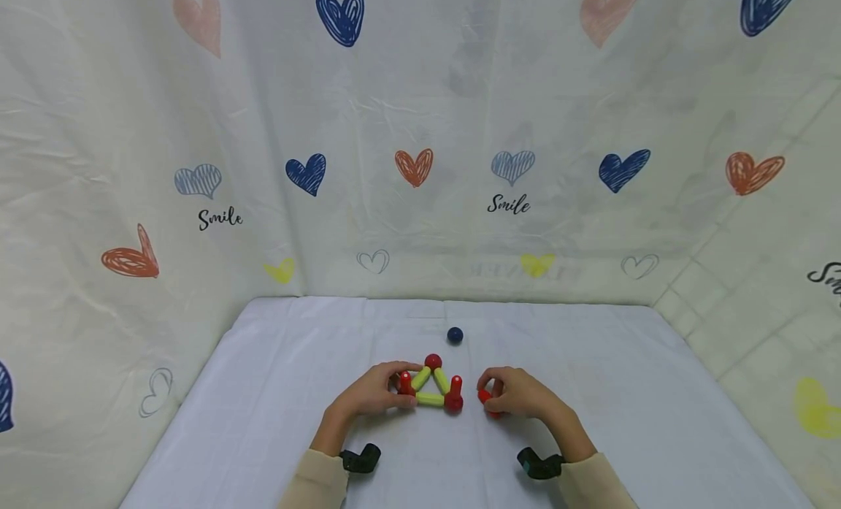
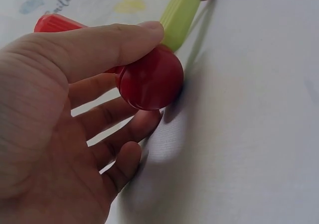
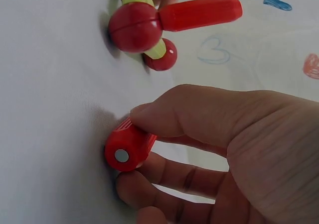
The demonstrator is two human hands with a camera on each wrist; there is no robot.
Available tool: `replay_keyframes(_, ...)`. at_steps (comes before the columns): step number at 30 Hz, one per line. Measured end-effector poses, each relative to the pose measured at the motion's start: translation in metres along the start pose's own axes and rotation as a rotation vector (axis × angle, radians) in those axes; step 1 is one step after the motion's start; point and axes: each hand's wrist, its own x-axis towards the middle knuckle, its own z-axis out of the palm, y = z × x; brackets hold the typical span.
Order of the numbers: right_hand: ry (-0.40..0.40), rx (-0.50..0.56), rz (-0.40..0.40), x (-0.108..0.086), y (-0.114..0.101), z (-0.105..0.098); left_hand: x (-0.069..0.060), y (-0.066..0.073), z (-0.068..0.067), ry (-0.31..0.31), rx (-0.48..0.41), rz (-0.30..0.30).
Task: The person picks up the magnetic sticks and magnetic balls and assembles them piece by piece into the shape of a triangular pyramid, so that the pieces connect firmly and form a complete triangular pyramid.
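Note:
A triangle of yellow-green magnetic rods (image 1: pixel 430 400) joined by red balls (image 1: pixel 453 402) lies on the table. Red rods stand up from its two near corners, one (image 3: pixel 202 13) plain in the right wrist view. My left hand (image 1: pixel 376 389) grips the left corner, its thumb against the red ball (image 2: pixel 152 79) there. To the right of the triangle, my right hand (image 1: pixel 522 393) pinches a loose red magnetic rod (image 3: pixel 130 143) close to the cloth. A round silver magnet shows in that rod's end. Beyond the triangle's far corner rests a dark blue ball (image 1: pixel 455 335).
A white cloth (image 1: pixel 578 348) covers the table. Behind it and along the sides hangs a pale curtain (image 1: pixel 460 115) printed with hearts. Each wrist wears a black camera, such as the left one (image 1: pixel 361 459).

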Motion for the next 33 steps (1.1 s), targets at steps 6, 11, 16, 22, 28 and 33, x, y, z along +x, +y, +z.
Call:
replay_keyframes(6,-0.006,0.0,-0.055,0.001,0.002,-0.001,0.0,0.0,-0.001,-0.008,0.0,-0.001)
replay_keyframes(11,0.031,0.037,-0.093,0.003,0.005,-0.001,-0.001,0.001,0.0,-0.017,-0.004,-0.005)
replay_keyframes(16,0.09,0.106,-0.126,0.006,0.006,-0.002,-0.001,0.002,-0.001,-0.024,-0.014,0.02)
replay_keyframes(22,0.169,0.169,-0.19,0.01,0.003,-0.001,-0.003,0.004,-0.002,-0.036,-0.027,0.041)
replay_keyframes(28,0.244,0.242,-0.201,0.01,-0.007,0.004,0.0,0.002,-0.002,-0.003,-0.008,0.027)
replay_keyframes(33,0.303,0.268,-0.215,0.011,-0.011,0.009,0.003,0.0,-0.001,0.056,0.013,0.04)
